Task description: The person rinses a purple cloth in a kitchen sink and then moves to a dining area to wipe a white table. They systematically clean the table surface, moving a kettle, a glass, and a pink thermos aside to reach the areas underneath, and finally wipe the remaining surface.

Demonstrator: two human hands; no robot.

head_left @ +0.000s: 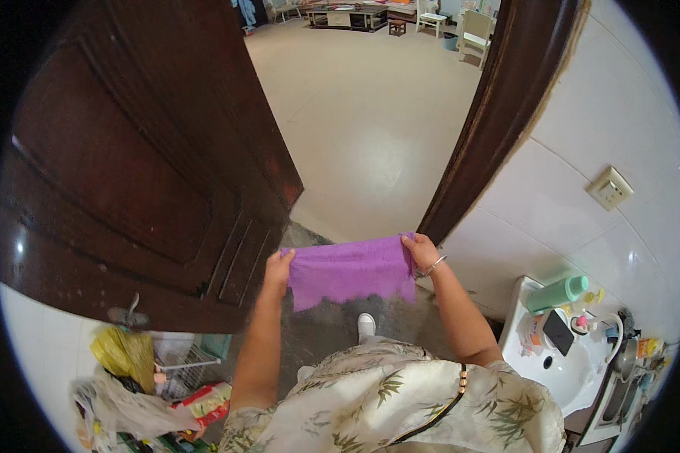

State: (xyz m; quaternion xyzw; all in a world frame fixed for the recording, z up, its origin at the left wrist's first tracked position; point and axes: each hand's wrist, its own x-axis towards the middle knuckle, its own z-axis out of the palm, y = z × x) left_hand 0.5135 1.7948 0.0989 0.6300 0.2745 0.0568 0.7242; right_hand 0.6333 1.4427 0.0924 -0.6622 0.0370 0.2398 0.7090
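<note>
A purple cloth is stretched out in front of me between my two hands, its lower edge hanging loose and uneven. My left hand pinches the cloth's upper left corner, thumb on top. At the upper right corner my right hand grips it the same way; a silver bangle circles that wrist. Both arms reach forward from my leaf-patterned top. Below the cloth a white shoe shows on the dark floor. The fingers behind the cloth are hidden.
A dark wooden door stands open at left, its frame at right. Beyond lies a pale floor with chairs and a low table. A white washbasin holding a green bottle is at right; bags crowd the lower left.
</note>
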